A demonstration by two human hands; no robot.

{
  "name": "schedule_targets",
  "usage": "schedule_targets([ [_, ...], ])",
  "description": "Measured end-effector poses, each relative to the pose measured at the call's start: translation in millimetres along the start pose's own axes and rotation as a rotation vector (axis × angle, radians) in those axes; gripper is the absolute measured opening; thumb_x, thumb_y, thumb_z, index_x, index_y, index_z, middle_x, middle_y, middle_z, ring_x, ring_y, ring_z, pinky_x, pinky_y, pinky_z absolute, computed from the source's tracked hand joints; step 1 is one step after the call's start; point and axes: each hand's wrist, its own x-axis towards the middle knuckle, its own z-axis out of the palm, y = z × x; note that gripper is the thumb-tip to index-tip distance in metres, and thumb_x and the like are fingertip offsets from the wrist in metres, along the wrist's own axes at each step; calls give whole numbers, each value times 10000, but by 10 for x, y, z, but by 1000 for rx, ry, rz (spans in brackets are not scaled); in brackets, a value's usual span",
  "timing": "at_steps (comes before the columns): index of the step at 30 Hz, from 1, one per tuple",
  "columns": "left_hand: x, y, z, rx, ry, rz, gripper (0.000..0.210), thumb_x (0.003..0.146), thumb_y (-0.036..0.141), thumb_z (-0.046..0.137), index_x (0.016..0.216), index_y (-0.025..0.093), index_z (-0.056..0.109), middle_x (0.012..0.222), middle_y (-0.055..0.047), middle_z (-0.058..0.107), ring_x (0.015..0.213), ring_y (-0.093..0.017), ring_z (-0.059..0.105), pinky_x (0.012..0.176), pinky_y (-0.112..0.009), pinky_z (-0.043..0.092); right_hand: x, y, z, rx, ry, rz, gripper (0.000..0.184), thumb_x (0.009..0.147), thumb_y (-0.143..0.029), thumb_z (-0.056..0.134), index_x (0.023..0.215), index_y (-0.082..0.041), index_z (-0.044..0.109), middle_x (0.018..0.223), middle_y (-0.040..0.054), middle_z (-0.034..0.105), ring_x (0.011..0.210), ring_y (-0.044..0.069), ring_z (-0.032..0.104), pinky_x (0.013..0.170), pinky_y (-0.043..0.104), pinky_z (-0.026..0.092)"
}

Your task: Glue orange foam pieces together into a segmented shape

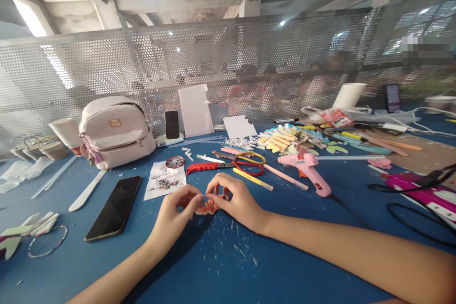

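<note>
From my end I've got both hands, left and right, with fingertips bunched at an orange cutout between them, over the blue tabletop. Can't tell if either's really gripping it, fingers cover too much. Just beyond: red-handled scissors, a yellow pen. Pink glue gun's off right.

A small orange piece, irregular and pale-edged, sits under my hands, partly hidden, at the blue counter.
</note>
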Motion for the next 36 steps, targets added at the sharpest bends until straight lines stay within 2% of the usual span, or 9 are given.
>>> schedule_targets([
  [6, 19, -15, -2, -49, -73, -24, 398, 945, 536, 573, 839, 158, 636, 680, 36, 573, 558, -83, 475, 552, -221, 383, -9, 17, 3, -11, -7, -10, 93, 900, -172, 659, 825, -213, 622, 840, 4, 632, 763, 150, 579, 564, 210, 439],
  [14, 40, -91, -15, -107, -133, -44, 410, 978, 530, 545, 837, 151, 610, 654, 56, 545, 512, -77, 481, 530, -230, 432, -10, 24, 6, -25, -15, -23, 108, 903, -181, 661, 811, -213, 615, 821, 8, 631, 760, 157, 580, 584, 226, 444],
  [18, 41, -91, -16, -133, -140, -49, 393, 979, 515, 556, 848, 149, 615, 671, 49, 571, 529, -80, 514, 539, -231, 454, -12, 31, 7, -30, -18, -32, 110, 908, -192, 658, 811, -218, 614, 818, 8, 627, 763, 160, 578, 590, 233, 448],
  [24, 39, -95, -23, -164, -158, -43, 372, 972, 497, 578, 853, 148, 629, 717, 30, 620, 623, -108, 607, 647, -283, 536, -13, 30, 11, -36, -22, -40, 106, 912, -200, 644, 812, -222, 616, 806, 9, 618, 775, 166, 579, 562, 230, 440],
  [36, 33, -61, -20, -180, -152, -40, 350, 966, 475, 595, 843, 148, 620, 734, 26, 629, 645, -112, 620, 661, -287, 546, -20, 28, 12, -42, -29, -42, 97, 909, -182, 642, 822, -221, 625, 821, 11, 632, 786, 166, 576, 575, 231, 445],
])
